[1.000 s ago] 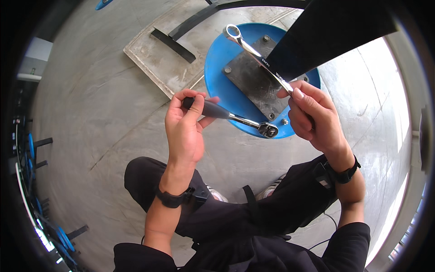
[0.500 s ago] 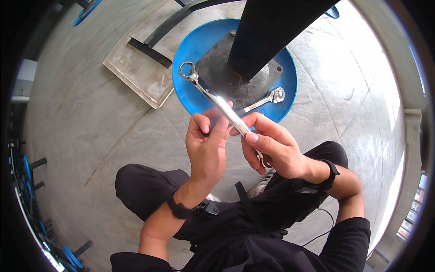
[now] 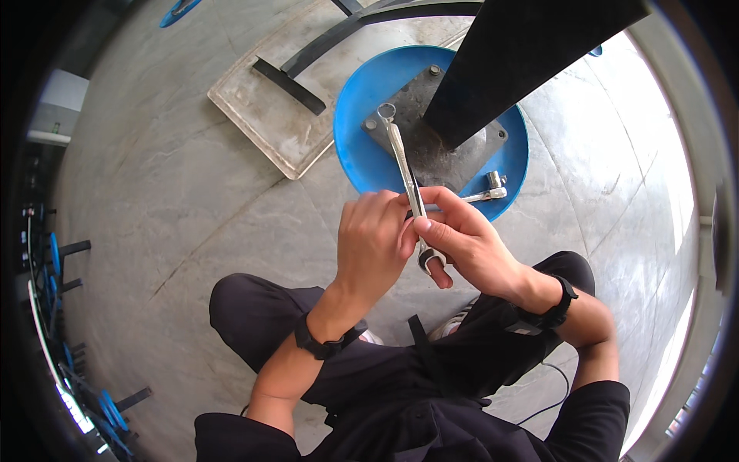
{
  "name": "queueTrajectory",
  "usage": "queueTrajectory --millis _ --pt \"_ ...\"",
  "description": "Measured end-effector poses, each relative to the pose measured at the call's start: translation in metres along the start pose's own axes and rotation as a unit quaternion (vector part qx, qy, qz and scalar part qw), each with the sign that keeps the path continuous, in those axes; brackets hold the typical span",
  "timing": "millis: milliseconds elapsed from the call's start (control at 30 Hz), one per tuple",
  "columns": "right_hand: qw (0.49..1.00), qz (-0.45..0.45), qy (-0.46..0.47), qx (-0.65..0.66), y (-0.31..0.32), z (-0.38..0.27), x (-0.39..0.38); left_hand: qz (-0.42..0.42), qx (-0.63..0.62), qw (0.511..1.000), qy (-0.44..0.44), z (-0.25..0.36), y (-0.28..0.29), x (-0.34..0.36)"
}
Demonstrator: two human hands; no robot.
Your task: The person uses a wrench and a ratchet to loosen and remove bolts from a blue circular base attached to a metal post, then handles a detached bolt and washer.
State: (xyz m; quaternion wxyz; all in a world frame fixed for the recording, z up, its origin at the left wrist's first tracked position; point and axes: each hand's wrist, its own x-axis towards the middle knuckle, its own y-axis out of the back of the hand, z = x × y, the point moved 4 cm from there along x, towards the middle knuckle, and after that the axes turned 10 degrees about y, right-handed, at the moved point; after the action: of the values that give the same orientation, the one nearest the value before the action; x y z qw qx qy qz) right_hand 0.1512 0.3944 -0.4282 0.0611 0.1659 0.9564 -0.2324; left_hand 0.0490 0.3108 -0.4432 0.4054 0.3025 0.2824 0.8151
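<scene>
My right hand [image 3: 483,248] is closed on a shiny combination wrench [image 3: 400,154], its thumb pressed on the shaft. The wrench's ring end points away from me, over a dark metal plate [image 3: 439,100], and its open end lies near my fingers. My left hand [image 3: 368,240] is closed, back upward, beside the right. It grips a ratchet wrench [image 3: 493,192] whose handle passes behind my right fingers, mostly hidden. The ratchet head, a socket-like piece on it, shows over the right edge of a blue round base [image 3: 354,115].
A thick black post [image 3: 531,58] rises from the plate, which has bolts [image 3: 435,70] at its corners. A worn pale board [image 3: 262,142] with a black metal frame [image 3: 308,61] lies far left. My bent legs [image 3: 262,316] flank the near floor.
My left hand has turned back upward and come closer to the right. The combination wrench has swung more upright. The ratchet head has turned, and the view has shifted slightly.
</scene>
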Motion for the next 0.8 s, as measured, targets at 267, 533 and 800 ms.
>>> queueTrajectory --millis 267,533,800 --pt "0.991 -0.040 -0.070 -0.109 -0.018 0.005 0.011 -0.110 -0.377 0.886 0.245 -0.022 0.029 0.021" --pt "0.834 -0.266 0.069 -0.478 -0.019 0.004 0.007 -0.191 -0.149 0.949 0.203 -0.037 0.064 0.068" --pt "0.679 -0.478 -0.039 -0.556 0.004 0.035 -0.035 -0.168 0.132 0.972 -0.097 -0.051 0.063 0.097"
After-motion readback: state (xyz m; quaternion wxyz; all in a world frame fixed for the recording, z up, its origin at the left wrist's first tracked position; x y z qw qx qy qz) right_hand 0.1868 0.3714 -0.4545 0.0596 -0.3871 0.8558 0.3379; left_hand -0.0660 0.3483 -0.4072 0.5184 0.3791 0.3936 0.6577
